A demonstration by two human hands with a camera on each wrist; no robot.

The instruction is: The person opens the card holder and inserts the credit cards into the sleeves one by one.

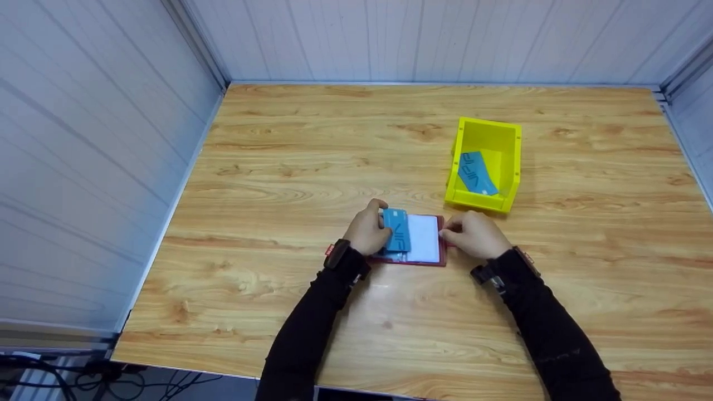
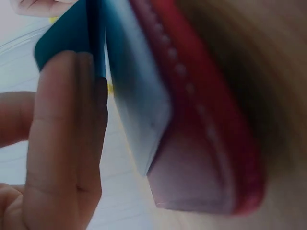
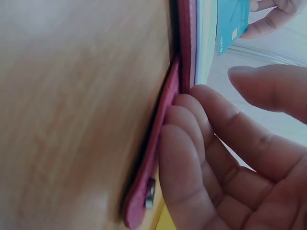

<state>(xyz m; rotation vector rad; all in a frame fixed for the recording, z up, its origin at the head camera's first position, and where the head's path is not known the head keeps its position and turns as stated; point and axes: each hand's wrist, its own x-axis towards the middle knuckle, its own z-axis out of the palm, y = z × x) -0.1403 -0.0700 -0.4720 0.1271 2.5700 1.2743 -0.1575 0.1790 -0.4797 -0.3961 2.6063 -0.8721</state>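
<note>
A red card holder (image 1: 443, 257) lies open on the wooden table, with a white page and clear sleeve inside. My left hand (image 1: 369, 229) pinches a blue card (image 1: 396, 229) between thumb and fingers over the left part of the holder. In the left wrist view, the blue card (image 2: 62, 36) stands tilted beside the sleeves. At the holder's right edge is my right hand (image 1: 473, 234). In the right wrist view its fingertips (image 3: 178, 148) rest loosely against the holder's edge and red strap (image 3: 153, 158), which has a metal snap; the thumb stands apart.
A yellow bin (image 1: 482, 199) stands behind my right hand, with more blue cards (image 1: 477, 174) in it. White panel walls (image 1: 356, 42) border the table at the back and sides. Black cables (image 1: 133, 384) hang below the front left edge.
</note>
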